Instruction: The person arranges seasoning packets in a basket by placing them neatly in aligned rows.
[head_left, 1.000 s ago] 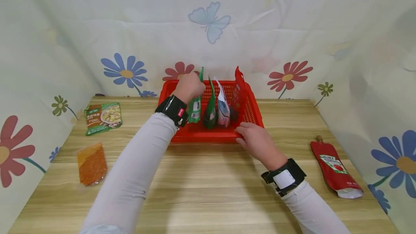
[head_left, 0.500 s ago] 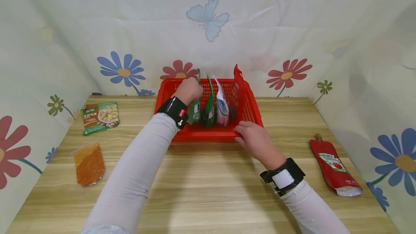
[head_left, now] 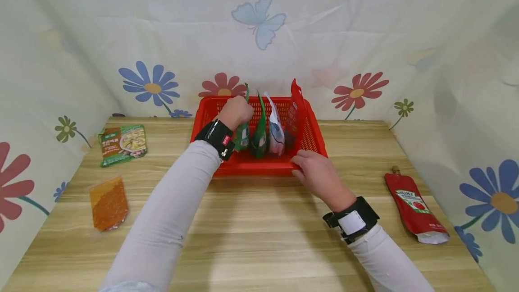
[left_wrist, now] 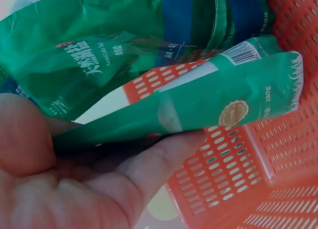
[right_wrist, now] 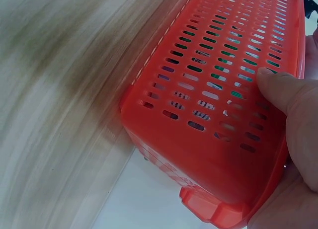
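My left hand (head_left: 237, 112) reaches into the red plastic basket (head_left: 259, 168) and pinches a flat green food pouch (left_wrist: 198, 104) between thumb and fingers. This pouch stands on edge at the basket's left side. Beside it is a second green pouch (head_left: 259, 136), its printed front showing large in the left wrist view. A white and blue pouch (head_left: 276, 132) and a tall red pouch (head_left: 297, 114) stand to the right of these. My right hand (head_left: 318, 175) grips the basket's front rim near the right corner, thumb (right_wrist: 276, 85) against the slotted outer wall.
On the left of the wooden table (head_left: 259, 238) lie a green and brown soup packet (head_left: 123, 144) and a clear packet of orange contents (head_left: 108, 203). A red Heinz ketchup pouch (head_left: 416, 206) lies at the right. A flowered cloth (head_left: 259, 71) hangs behind the basket.
My left hand has lowered the green pouch slightly, bringing it further down into the basket. The right hand keeps its grip on the rim. The whole head view has shifted a little.
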Available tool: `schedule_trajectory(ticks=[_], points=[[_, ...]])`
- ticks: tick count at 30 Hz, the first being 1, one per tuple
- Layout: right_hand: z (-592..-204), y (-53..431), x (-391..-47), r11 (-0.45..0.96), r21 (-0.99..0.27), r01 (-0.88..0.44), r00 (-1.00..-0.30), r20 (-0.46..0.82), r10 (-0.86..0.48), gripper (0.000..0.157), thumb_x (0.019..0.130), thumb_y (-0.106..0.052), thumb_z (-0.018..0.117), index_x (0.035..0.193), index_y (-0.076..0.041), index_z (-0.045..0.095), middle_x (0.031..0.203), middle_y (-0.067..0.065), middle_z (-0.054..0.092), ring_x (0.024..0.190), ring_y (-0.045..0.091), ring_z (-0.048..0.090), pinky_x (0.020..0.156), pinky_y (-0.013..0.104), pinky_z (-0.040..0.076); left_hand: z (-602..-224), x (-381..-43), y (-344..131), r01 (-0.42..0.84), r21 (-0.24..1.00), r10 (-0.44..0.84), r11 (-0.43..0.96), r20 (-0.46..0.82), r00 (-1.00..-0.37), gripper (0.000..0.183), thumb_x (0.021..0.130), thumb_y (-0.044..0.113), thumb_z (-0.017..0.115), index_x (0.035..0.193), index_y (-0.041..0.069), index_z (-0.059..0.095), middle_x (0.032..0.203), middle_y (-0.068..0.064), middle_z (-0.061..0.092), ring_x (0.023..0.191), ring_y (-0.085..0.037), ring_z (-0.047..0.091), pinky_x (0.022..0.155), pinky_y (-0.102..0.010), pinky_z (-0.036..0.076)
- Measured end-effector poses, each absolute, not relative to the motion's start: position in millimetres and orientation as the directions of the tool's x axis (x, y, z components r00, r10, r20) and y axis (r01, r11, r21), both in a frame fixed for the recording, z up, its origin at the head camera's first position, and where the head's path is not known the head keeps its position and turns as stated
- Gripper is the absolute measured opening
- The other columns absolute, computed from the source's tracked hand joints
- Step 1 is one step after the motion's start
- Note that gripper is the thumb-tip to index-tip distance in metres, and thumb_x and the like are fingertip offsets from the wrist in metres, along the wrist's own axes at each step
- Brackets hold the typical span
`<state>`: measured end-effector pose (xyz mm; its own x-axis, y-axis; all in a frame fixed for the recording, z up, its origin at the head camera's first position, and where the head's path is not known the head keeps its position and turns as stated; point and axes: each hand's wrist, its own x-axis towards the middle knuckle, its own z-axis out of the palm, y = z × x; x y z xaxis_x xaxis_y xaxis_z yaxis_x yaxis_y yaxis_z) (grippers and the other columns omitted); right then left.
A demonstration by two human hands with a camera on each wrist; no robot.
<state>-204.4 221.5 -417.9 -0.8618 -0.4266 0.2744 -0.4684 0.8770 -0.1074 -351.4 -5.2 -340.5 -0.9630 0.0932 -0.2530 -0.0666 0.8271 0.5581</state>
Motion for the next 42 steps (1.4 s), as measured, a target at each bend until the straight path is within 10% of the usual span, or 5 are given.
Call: schedule_trajectory(ticks=[20, 42], points=[[-415, 219, -206, 0.878, -0.131, -0.459, -0.866, 0.284, -0.411, 0.032, 0.083, -0.020, 0.086, 0.111, -0.007, 0.077, 0.099, 0.008, 0.072, 0.092, 0.025, 0.065, 0.090, 0.046, 0.061, -326, -325, -19, -0.112, 0.581, 0.160, 0.806, -0.396, -0.904, 0.023, 0.101, 0.020, 0.058, 0.121, 0.008, 0.057, 0.107, -0.010, 0.067, 0.099, -0.031, 0.068, 0.088, -0.038, 0.061], [-420, 219, -204, 0.877, -0.142, -0.460, -0.867, 0.284, -0.409, 0.029, 0.083, -0.021, 0.086, 0.108, -0.009, 0.077, 0.095, 0.006, 0.071, 0.088, 0.023, 0.063, 0.087, 0.044, 0.061, -340, -305, -29, 0.055, 0.555, 0.309, 0.830, -0.375, -0.874, 0.039, 0.100, 0.037, 0.064, 0.124, 0.005, 0.063, 0.111, -0.015, 0.073, 0.104, -0.034, 0.068, 0.074, -0.031, 0.052]])
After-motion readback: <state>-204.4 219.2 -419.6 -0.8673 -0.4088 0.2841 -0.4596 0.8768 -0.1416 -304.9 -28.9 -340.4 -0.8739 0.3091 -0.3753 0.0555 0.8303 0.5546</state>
